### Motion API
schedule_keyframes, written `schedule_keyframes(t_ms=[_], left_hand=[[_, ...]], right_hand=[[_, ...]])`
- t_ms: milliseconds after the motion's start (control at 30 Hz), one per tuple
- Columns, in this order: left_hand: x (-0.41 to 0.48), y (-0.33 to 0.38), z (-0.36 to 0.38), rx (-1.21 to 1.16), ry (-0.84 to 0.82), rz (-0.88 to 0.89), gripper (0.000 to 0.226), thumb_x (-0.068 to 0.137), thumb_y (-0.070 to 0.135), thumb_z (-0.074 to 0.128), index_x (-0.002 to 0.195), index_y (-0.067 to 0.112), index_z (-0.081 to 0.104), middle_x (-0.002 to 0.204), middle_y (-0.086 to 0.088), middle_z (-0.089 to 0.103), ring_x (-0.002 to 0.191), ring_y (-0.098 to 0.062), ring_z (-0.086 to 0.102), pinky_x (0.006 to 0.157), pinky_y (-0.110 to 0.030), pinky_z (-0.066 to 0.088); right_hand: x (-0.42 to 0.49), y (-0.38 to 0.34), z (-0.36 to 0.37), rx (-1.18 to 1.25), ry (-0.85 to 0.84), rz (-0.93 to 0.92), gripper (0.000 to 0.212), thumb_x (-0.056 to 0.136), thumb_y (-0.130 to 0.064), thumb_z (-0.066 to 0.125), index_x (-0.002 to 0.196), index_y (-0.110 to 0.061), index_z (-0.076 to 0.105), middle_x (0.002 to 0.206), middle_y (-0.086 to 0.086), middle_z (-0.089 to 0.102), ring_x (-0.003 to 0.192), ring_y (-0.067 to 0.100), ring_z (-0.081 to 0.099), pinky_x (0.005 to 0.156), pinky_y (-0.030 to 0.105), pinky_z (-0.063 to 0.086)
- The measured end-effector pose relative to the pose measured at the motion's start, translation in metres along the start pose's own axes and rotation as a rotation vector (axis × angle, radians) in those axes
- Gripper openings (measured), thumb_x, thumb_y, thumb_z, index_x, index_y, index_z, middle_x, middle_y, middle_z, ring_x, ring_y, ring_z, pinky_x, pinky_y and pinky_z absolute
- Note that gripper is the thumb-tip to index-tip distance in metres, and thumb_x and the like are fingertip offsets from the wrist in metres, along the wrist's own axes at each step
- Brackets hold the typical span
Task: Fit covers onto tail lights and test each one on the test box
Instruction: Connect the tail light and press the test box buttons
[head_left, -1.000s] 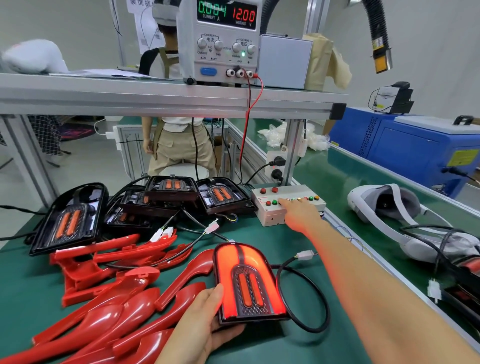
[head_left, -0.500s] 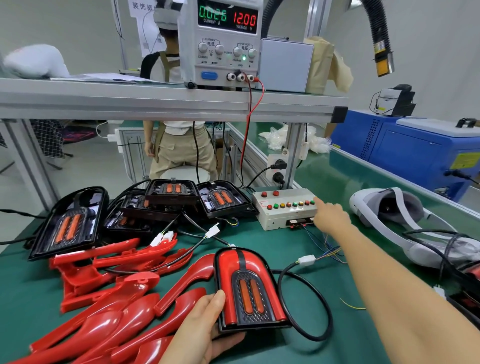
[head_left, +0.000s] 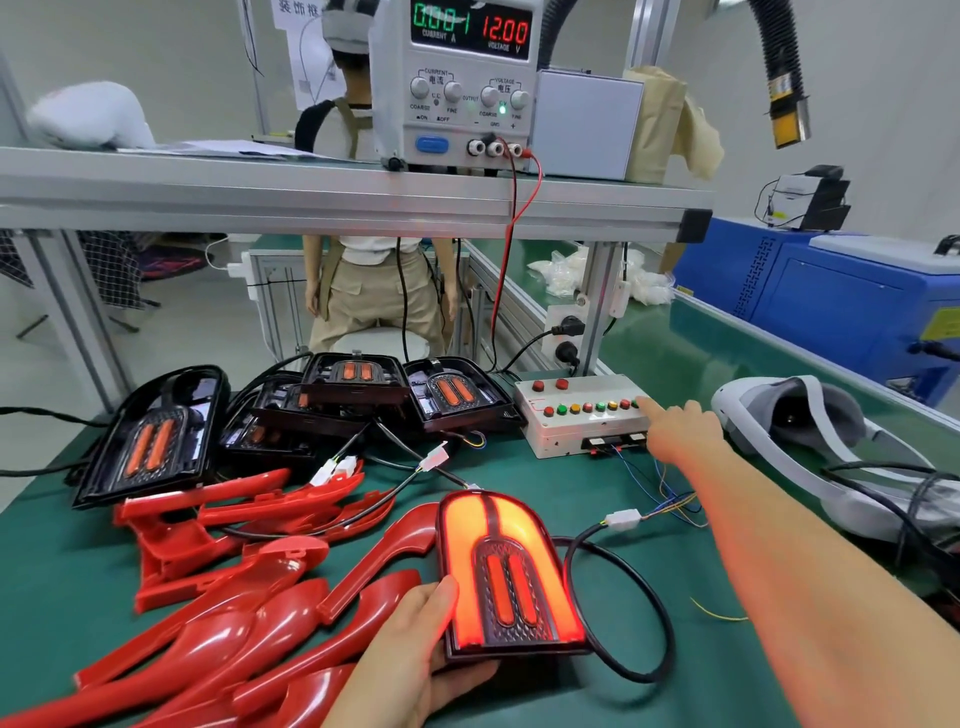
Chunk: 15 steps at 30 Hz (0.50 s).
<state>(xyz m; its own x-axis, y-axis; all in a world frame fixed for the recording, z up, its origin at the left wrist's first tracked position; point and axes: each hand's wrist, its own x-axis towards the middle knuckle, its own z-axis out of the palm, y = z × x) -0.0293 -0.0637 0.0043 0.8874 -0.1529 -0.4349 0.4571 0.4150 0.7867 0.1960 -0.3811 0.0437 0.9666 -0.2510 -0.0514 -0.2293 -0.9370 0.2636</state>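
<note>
Tail light (head_left: 511, 569) glowing red, face up; test box (head_left: 571, 431) beyond; covers (head_left: 218, 639) piled left.

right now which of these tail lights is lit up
The covered tail light nearest the camera, gripped by the left hand: it alone glows red. The uncovered black ones at the back of the mat are dark.

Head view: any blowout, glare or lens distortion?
Head view: the lit tail light blooms orange, near saturated, tinting the left hand holding it; glossy red covers carry white glare streaks; the right forearm balloons toward the corner, wide-lens stretch.
</note>
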Motion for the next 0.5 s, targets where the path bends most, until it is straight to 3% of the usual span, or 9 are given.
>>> schedule_keyframes(t_ms=[167, 367, 500], left_hand=[[0.002, 0.000, -0.003, 0.020, -0.031, 0.022, 0.030, 0.093, 0.027, 0.055, 0.114, 0.005, 0.061, 0.105, -0.018, 0.071, 0.094, -0.034, 0.069, 0.076, -0.047, 0.058], [-0.003, 0.001, -0.002, 0.040, -0.014, 0.021, 0.031, 0.093, 0.029, 0.056, 0.114, 0.006, 0.059, 0.101, -0.015, 0.072, 0.092, -0.031, 0.071, 0.075, -0.045, 0.058], [-0.004, 0.003, 0.001, 0.060, -0.020, 0.029, 0.034, 0.094, 0.031, 0.054, 0.115, 0.004, 0.056, 0.100, -0.014, 0.073, 0.092, -0.030, 0.071, 0.073, -0.045, 0.058]], right_hand=[[0.001, -0.004, -0.004, -0.050, -0.003, 0.010, 0.064, 0.093, -0.013, 0.033, 0.150, -0.032, 0.014, 0.141, 0.011, 0.049, 0.129, 0.030, 0.035, 0.095, 0.042, 0.034], [-0.005, -0.005, -0.004, 0.000, -0.020, 0.022, 0.069, 0.091, -0.011, 0.034, 0.151, -0.033, 0.008, 0.141, 0.012, 0.049, 0.127, 0.030, 0.035, 0.092, 0.042, 0.035], [-0.023, -0.008, -0.009, 0.123, 0.158, -0.022, 0.066, 0.093, -0.012, 0.037, 0.152, -0.028, 0.015, 0.135, 0.012, 0.051, 0.122, 0.032, 0.041, 0.092, 0.042, 0.039]])
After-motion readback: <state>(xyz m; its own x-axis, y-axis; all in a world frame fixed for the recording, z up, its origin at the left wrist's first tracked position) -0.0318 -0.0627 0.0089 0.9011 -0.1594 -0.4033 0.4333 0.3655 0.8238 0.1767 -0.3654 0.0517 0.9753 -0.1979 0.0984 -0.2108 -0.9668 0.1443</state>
